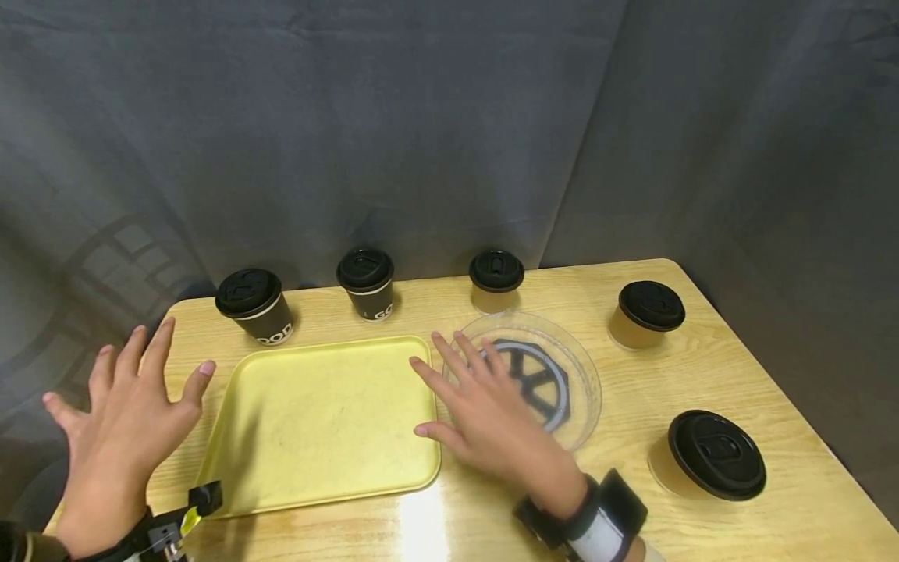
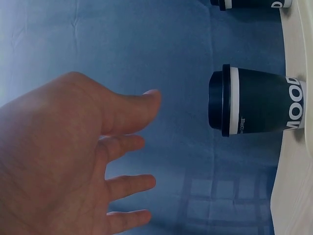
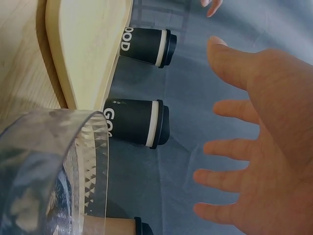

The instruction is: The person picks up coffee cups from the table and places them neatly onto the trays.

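My left hand (image 1: 126,414) hovers with spread fingers left of the yellow tray (image 1: 330,421), holding nothing. Behind it stands a black lidded coffee cup (image 1: 256,308), which the left wrist view shows upright with white lettering. My right hand (image 1: 485,406), fingers also spread and holding nothing, is above the tray's right edge and the round clear plastic container (image 1: 586,390), hiding part of it. A second black coffee cup (image 1: 368,285) stands behind the tray. Beyond the container is a brown coffee cup (image 1: 495,281) with a black lid.
Two more brown coffee cups with black lids stand at the right: one farther back (image 1: 642,316), one near the front (image 1: 709,457). Everything rests on a wooden table (image 1: 787,499). A dark grey curtain (image 1: 393,140) hangs behind the table's back edge.
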`<action>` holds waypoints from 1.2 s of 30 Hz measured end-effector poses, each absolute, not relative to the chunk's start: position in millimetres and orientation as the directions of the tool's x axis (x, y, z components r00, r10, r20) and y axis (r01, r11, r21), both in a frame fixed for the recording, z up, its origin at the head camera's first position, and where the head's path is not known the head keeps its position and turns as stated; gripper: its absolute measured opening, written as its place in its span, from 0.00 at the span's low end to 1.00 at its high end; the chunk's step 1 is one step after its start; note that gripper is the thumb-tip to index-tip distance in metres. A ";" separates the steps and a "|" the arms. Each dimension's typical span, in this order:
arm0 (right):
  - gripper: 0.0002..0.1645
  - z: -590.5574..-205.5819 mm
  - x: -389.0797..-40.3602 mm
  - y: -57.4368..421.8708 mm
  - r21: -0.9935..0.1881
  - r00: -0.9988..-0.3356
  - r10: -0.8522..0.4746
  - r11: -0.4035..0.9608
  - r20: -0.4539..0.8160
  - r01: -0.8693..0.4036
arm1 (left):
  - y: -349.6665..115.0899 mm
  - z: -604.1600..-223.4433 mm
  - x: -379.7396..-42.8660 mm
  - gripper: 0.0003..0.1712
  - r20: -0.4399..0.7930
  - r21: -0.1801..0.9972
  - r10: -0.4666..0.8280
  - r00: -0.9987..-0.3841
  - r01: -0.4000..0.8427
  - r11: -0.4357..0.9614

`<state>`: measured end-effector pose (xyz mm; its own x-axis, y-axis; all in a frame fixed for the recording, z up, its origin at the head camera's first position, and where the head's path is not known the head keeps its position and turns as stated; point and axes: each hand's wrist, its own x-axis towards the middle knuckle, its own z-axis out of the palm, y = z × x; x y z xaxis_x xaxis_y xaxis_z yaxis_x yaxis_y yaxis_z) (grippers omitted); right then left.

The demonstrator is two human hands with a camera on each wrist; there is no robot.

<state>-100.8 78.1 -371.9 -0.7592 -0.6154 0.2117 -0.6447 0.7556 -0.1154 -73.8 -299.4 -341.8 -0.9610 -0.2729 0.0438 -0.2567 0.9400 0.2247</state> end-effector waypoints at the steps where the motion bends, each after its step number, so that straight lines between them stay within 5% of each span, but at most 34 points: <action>1: 0.43 -372.2 -100.6 78.1 -0.117 -0.759 -0.616 0.755 0.211 -0.645 | -300.1 -341.8 -73.4 0.47 0.038 0.226 -0.274 -0.961 -0.259 0.939; 36: 0.42 -375.6 -96.1 75.0 -0.103 -0.706 -0.683 0.701 0.186 -0.706 | -314.0 -338.2 -66.6 0.51 0.013 0.223 -0.370 -0.929 -0.358 0.907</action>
<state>-96.1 75.0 -375.6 -0.7061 -0.6833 0.1855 -0.7055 0.7012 -0.1027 -66.6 -314.0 -338.2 -0.9289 -0.3702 0.0127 -0.3583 0.9066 0.2228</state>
